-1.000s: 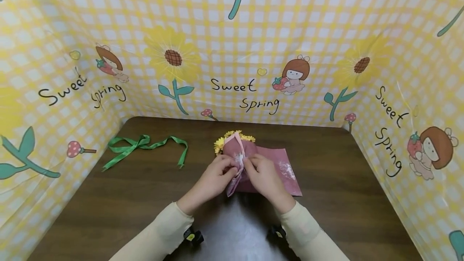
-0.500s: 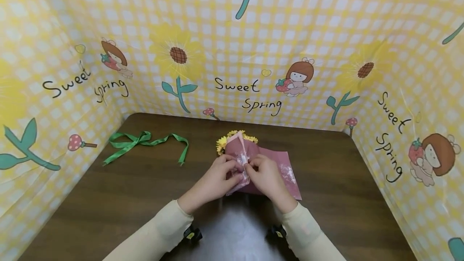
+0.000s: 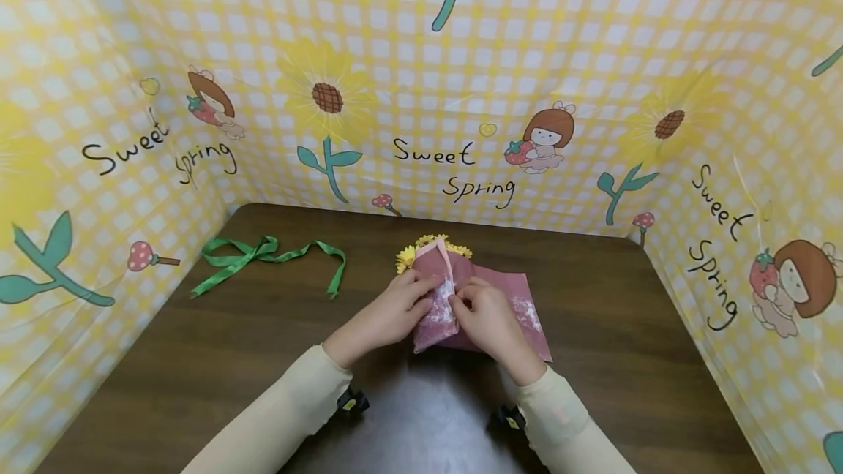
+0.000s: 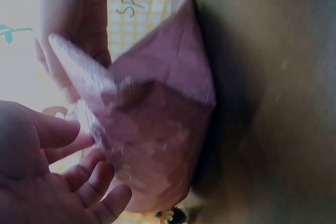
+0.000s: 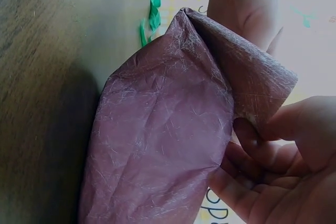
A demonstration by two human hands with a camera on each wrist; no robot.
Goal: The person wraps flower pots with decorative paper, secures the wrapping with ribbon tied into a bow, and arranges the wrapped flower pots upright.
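A sheet of mauve wrapping paper with white specks is folded around a bunch of yellow flowers, whose heads show past its far edge. Thumb and forefinger of my right hand pinch the raised edge of the folded flap, as the right wrist view shows at the paper. My left hand lies against the left side of the wrap; its fingers are loosely spread at the paper in the left wrist view. The flower stems are hidden inside.
A green ribbon with loops lies on the dark wooden table at the back left. The right part of the paper lies flat. A yellow checked cloth stands around the table's back and sides.
The flap of wrapping paper has been folded further over and flattened toward the right. My left fingers have loosened from their grip near the fold, while my right hand keeps pinching its edge.
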